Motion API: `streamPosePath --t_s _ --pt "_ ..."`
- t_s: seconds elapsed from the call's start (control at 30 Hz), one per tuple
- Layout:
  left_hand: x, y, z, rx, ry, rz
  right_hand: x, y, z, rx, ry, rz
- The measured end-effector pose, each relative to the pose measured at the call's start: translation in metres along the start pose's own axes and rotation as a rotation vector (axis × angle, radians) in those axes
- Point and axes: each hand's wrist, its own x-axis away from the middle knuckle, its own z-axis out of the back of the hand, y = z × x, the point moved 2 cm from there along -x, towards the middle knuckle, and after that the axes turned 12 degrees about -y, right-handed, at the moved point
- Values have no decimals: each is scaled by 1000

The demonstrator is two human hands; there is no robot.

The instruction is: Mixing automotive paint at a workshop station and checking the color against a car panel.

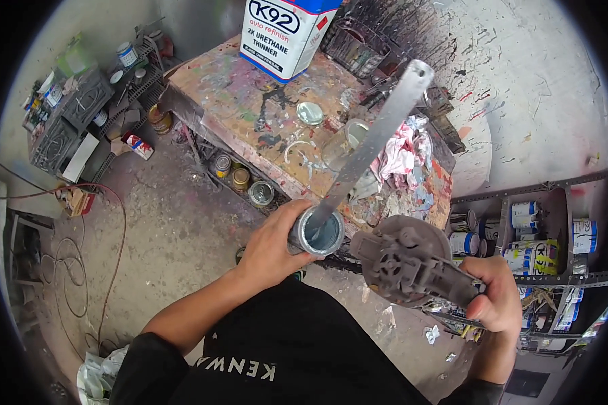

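Black shirt (304, 344) at six o'clock, both grips busy before a paint-spattered worktop (206, 81) that spreads across twelve o'clock. Near the centre, the left grip (271, 241) is clamped round an uncovered cup (303, 233), a metal strip (378, 145) leaning in it with its free end toward one o'clock. At four o'clock, the right grip (496, 297) is clamped on the handle (449, 280) of a grimy dark lid (402, 260); whether a can sits beneath cannot be told. The step in hand appears to be mixing at the cup, and the next move seems to call for a steady cup and careful control of the handle. The left forearm (203, 297) slants in from seven o'clock, thumb on the cup's near side; the right forearm (494, 361) rises from five o'clock, thumb below forefinger
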Motion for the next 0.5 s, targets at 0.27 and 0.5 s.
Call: streamPosePath --t_s 0.27,0.5 --pt "3 2 -4 -51 16 -38 -17 -39 3 267 -156 21" --pt "2 4 0 -18 1 -59 -24 -49 5 299 -212 7"
